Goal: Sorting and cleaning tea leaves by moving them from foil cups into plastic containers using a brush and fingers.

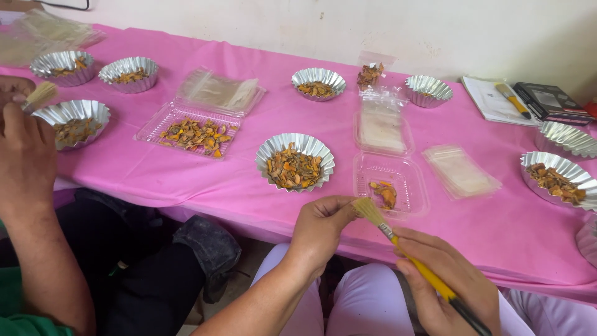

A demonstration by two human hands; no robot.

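2 hands are close together at the near edge of the table. The right hand [444, 280] is wrapped tight around a yellow brush [418, 264], and the pale bristles point up and left. The left hand [321, 225] is curled shut, fingers tucked in, and the bristles touch its fingertips. I cannot tell what is inside those curled fingers.

Just past the hands sits a clear plastic box [390, 184] with 1 or 2 orange dried pieces in it. To its left is a shiny foil cup [295, 161] full of orange and brown dried pieces. A clear box with a shut lid [381, 129] lies behind the open box, and a flat clear packet [460, 170] lies to the right.

All of it rests on a pink tablecloth [236, 186]. Further left is a clear tray [194, 132] with more dried pieces. Other foil cups stand along the table, some full and some bare.

On the far left, another person's hand [25, 155] holds a small brush [38, 96] beside a foil cup [73, 122]. At the far right corner lie a white notebook [491, 102], a second yellow brush [513, 99] and a dark flat device [550, 102].
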